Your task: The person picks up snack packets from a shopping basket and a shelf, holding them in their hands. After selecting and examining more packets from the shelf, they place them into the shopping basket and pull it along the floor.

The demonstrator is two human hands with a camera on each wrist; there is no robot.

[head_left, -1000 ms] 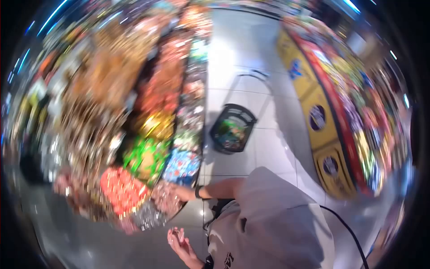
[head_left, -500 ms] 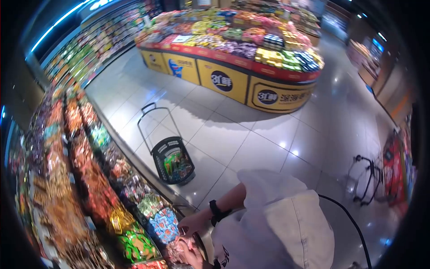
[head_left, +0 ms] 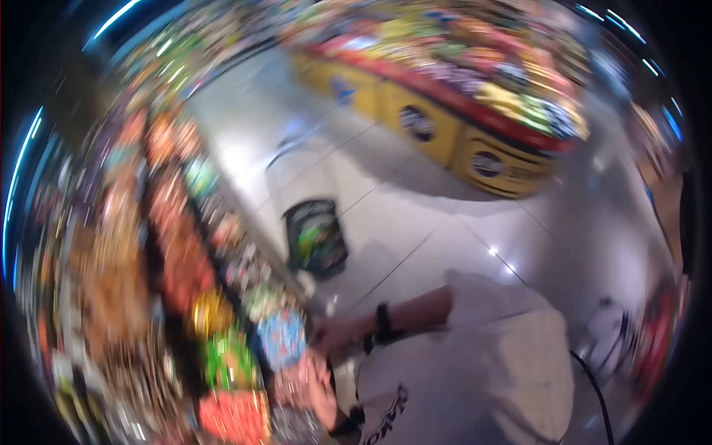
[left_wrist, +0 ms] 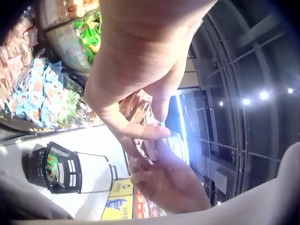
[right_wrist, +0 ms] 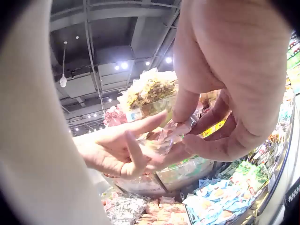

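Observation:
A small clear-wrapped package (right_wrist: 166, 136) with reddish-brown contents is between the two hands. My right hand (right_wrist: 234, 84) pinches its wrapper between thumb and fingers. My left hand (right_wrist: 119, 150) holds the package from the other side, its fingers fairly straight and thumb bent. The left wrist view shows the package (left_wrist: 140, 110) beside my left hand (left_wrist: 140, 61), with the fingertips of my right hand (left_wrist: 171, 183) meeting it. In the blurred head view, my right hand (head_left: 334, 335) and left hand (head_left: 320, 386) are close together over pink packets (head_left: 291, 384).
Blue packets (head_left: 282, 340), green packets (head_left: 230, 363) and red packets (head_left: 231, 417) fill display bins on the left. A black wheeled basket (head_left: 317, 237) holding green packages stands on the tiled floor. Beyond it is a yellow display counter (head_left: 437, 141); a black cable (head_left: 593, 386) hangs at right.
The head view has turned. My hands, apart a second ago with the right on the pink packets, came together and remain so. The basket appears further right than half a second ago.

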